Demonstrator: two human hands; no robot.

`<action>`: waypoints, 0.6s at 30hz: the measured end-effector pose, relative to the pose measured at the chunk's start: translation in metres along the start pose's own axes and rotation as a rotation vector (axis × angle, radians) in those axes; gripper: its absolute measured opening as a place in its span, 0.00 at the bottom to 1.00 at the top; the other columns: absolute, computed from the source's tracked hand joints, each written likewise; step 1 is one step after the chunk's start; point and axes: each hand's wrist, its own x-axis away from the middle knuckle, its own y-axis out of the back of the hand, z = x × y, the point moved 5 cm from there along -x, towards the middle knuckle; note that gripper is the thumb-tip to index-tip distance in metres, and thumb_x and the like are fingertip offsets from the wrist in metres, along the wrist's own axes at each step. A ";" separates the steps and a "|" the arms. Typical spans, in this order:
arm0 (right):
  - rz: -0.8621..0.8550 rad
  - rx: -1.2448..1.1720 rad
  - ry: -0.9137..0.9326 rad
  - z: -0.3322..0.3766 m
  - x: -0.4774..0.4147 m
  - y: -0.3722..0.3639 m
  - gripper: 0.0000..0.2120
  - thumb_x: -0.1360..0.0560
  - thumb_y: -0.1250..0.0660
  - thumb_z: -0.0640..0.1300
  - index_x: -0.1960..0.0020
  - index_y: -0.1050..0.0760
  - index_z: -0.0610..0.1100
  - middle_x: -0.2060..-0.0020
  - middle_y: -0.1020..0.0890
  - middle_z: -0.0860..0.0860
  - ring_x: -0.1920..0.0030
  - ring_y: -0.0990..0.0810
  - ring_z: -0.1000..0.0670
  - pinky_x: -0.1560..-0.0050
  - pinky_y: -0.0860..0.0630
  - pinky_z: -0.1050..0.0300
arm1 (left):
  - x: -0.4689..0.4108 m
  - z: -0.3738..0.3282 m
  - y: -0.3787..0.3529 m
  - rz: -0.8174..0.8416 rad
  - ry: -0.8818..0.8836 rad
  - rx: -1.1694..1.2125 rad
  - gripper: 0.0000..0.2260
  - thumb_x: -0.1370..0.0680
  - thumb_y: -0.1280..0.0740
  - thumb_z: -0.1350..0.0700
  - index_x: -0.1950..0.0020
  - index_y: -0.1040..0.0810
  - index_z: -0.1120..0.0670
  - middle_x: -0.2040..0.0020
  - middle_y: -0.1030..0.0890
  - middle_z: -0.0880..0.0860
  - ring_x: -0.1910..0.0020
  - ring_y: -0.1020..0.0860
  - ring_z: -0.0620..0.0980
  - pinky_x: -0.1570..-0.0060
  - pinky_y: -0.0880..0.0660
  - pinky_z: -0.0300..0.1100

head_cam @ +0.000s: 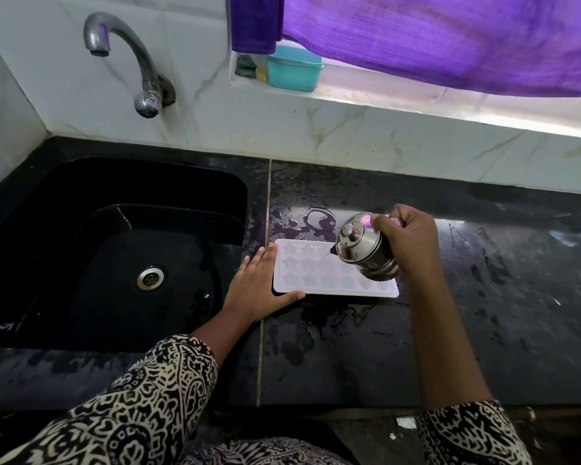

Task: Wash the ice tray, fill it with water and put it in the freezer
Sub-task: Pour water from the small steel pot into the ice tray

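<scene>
My left grip (259, 283), fingers straight, rests against the ice tray (316, 280) on the wet table (483, 297). My right grip (406, 239) is curled round a steel pot (363, 243) (knobbed lid on), tilted over the tray.

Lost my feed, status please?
Left hand flat against ice tray on wet counter. Right hand grips steel jug, tilted over tray. Nothing blocking.
</scene>
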 end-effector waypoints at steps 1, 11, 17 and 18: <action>0.000 -0.001 0.004 0.000 0.000 0.000 0.18 0.31 0.30 0.38 0.71 0.39 0.45 0.73 0.36 0.46 0.69 0.37 0.50 0.69 0.37 0.59 | 0.000 0.000 0.000 0.001 0.001 0.001 0.53 0.34 0.47 0.21 0.21 0.56 0.54 0.20 0.49 0.49 0.22 0.52 0.47 0.24 0.55 0.47; 0.002 -0.044 -0.010 -0.001 -0.001 -0.001 0.20 0.32 0.30 0.37 0.72 0.40 0.46 0.75 0.37 0.49 0.70 0.38 0.51 0.68 0.37 0.59 | -0.001 0.002 -0.002 -0.006 -0.001 0.008 0.54 0.35 0.48 0.21 0.21 0.55 0.54 0.20 0.48 0.50 0.22 0.51 0.48 0.24 0.54 0.47; -0.036 -0.215 -0.143 -0.017 -0.002 0.002 0.19 0.34 0.30 0.39 0.75 0.38 0.48 0.77 0.35 0.52 0.71 0.37 0.51 0.68 0.37 0.56 | -0.001 0.003 -0.003 -0.004 0.002 0.002 0.54 0.36 0.50 0.20 0.21 0.56 0.53 0.20 0.49 0.49 0.22 0.51 0.47 0.24 0.54 0.47; -0.046 -0.238 -0.157 -0.020 -0.003 0.004 0.19 0.34 0.30 0.38 0.74 0.38 0.48 0.77 0.35 0.52 0.72 0.37 0.51 0.68 0.37 0.57 | -0.002 0.003 -0.003 -0.003 0.001 0.005 0.54 0.36 0.50 0.20 0.21 0.56 0.53 0.20 0.49 0.49 0.22 0.52 0.47 0.24 0.54 0.47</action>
